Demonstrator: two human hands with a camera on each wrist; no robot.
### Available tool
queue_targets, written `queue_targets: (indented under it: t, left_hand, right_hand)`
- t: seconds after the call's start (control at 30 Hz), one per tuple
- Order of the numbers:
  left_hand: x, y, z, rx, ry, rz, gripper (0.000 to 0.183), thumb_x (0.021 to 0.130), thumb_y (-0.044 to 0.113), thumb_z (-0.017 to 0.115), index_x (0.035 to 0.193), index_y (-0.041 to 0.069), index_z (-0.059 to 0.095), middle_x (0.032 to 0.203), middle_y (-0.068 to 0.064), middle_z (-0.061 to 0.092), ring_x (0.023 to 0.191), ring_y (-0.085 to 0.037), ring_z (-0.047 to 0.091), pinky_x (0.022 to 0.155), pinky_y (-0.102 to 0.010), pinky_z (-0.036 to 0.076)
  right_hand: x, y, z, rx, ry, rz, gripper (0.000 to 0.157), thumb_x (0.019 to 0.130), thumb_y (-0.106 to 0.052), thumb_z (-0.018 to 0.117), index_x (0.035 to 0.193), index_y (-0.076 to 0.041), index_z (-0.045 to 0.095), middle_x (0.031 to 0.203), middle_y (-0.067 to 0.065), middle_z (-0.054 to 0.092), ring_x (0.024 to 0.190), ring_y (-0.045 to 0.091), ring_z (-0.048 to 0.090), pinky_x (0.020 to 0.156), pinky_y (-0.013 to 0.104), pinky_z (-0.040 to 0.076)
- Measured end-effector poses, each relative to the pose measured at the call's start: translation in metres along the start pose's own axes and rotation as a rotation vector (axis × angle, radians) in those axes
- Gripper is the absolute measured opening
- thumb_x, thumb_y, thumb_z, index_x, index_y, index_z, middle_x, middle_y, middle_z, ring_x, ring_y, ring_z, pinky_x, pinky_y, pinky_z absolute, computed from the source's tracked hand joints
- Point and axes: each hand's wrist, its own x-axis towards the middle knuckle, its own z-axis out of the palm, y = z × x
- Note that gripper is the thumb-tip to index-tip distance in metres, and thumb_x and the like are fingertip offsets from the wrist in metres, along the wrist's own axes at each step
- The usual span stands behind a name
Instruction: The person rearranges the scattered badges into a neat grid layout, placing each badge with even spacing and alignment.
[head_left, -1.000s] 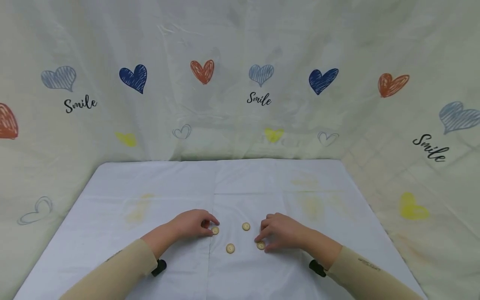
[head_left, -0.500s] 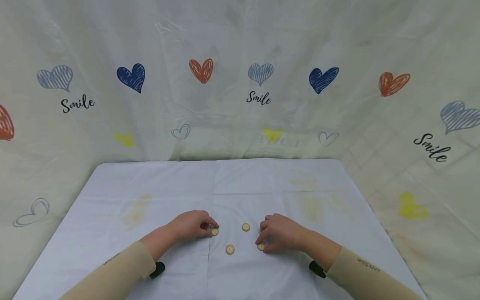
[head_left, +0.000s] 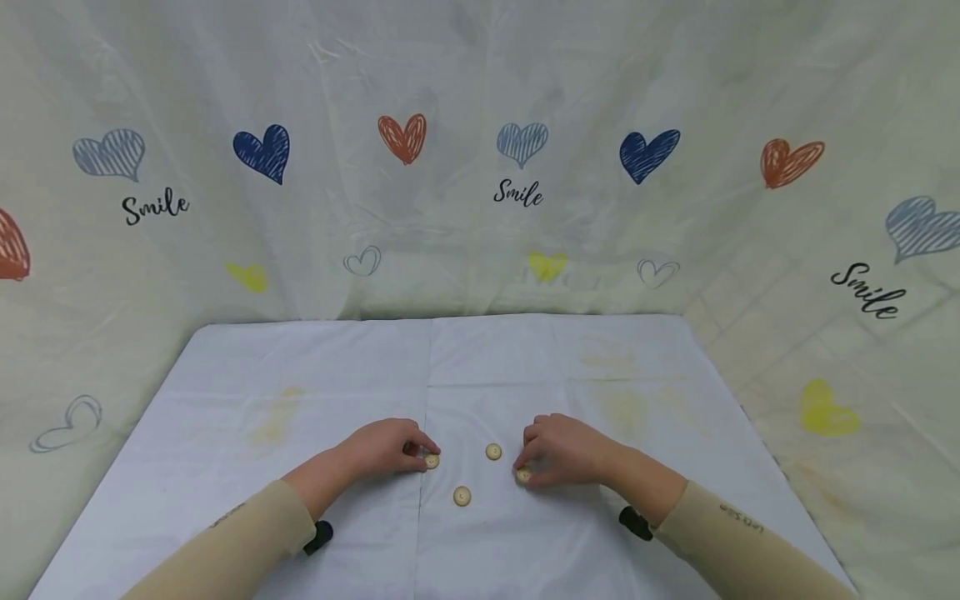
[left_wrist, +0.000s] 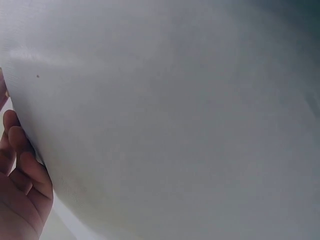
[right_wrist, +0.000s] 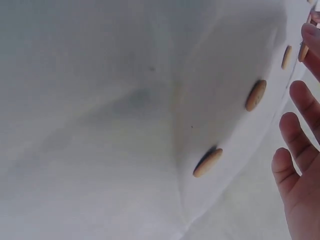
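Small round wooden buttons lie on the white cloth in the head view. My left hand (head_left: 386,446) pinches one button (head_left: 432,461) between thumb and index finger, low at the cloth. My right hand (head_left: 566,450) pinches another button (head_left: 522,476) by its edges; in the right wrist view this button (right_wrist: 303,51) is partly covered by the fingertips. Between the hands lie two loose buttons, one farther back (head_left: 493,451) and one nearer (head_left: 462,496). The left wrist view shows curled fingers (left_wrist: 30,165) at its left edge, with no button clearly visible.
White cloth covers the table (head_left: 360,358), with faint yellow stains (head_left: 277,417) at left and at right. A pale curtain (head_left: 450,50) printed with hearts hangs behind and along the sides. Black wrist cameras (head_left: 318,537) sit under both forearms.
My right hand, which was lower at its button, has taken it slightly up and away from me in the head view. The left hand and the loose buttons keep their places.
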Motion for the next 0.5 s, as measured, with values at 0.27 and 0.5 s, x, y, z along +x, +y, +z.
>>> queue_targets:
  t: [0.27, 0.5]
  left_hand:
    - [0.000, 0.002, -0.004, -0.028, 0.000, -0.011, 0.021, 0.088, 0.027, 0.076, 0.110, 0.029, 0.078, 0.077, 0.015, 0.053, 0.071, -0.003, 0.050, 0.068, -0.026, 0.043]
    - [-0.002, 0.001, 0.001, -0.052, 0.000, 0.002, 0.021, 0.088, 0.027, 0.076, 0.109, 0.029, 0.078, 0.077, 0.016, 0.053, 0.071, -0.003, 0.050, 0.067, -0.025, 0.043]
  right_hand:
    - [0.017, 0.008, -0.017, 0.052, -0.001, 0.048, 0.022, 0.083, -0.031, 0.080, 0.105, -0.029, 0.079, 0.085, -0.012, 0.060, 0.082, 0.010, 0.055, 0.075, 0.026, 0.043]
    - [0.044, 0.008, -0.025, 0.081, -0.073, 0.129, 0.021, 0.086, -0.032, 0.078, 0.107, -0.028, 0.078, 0.087, -0.010, 0.061, 0.083, 0.016, 0.058, 0.075, 0.028, 0.044]
